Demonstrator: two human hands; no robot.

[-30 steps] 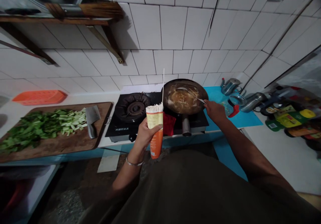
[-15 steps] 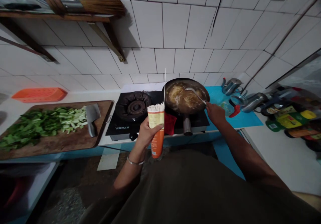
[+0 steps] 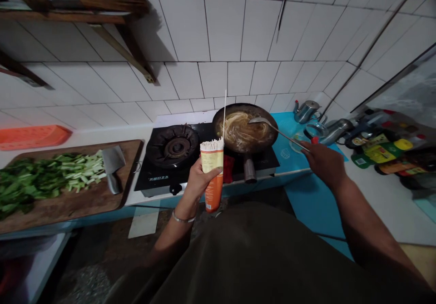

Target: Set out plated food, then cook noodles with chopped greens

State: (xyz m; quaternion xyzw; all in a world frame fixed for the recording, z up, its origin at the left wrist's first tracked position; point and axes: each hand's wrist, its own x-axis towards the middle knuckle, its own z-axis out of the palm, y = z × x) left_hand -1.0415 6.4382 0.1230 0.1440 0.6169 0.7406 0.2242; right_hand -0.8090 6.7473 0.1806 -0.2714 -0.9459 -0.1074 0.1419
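Step in hand, as judged: cooking noodles in the wok (image 3: pixel 245 133) on the right burner of the stove (image 3: pixel 177 158); noodles lay in brown broth. Right hand (image 3: pixel 323 163) was closed around the end of a long ladle (image 3: pixel 272 127), its bowl held just above the noodles at the wok's right side. Right arm reached forward, wrist out over the blue worktop (image 3: pixel 313 199). Left hand (image 3: pixel 197 183) gripped an open orange noodle packet (image 3: pixel 211 176) upright, near the stove's front edge; one strand stood taller than the rest. Left elbow was bent, forearm raised. Next move would likely call for a level ladle and a steady packet. Chopped greens (image 3: pixel 44 179) and cleaver (image 3: pixel 112 167) lay on the chopping board (image 3: pixel 75 201), left.
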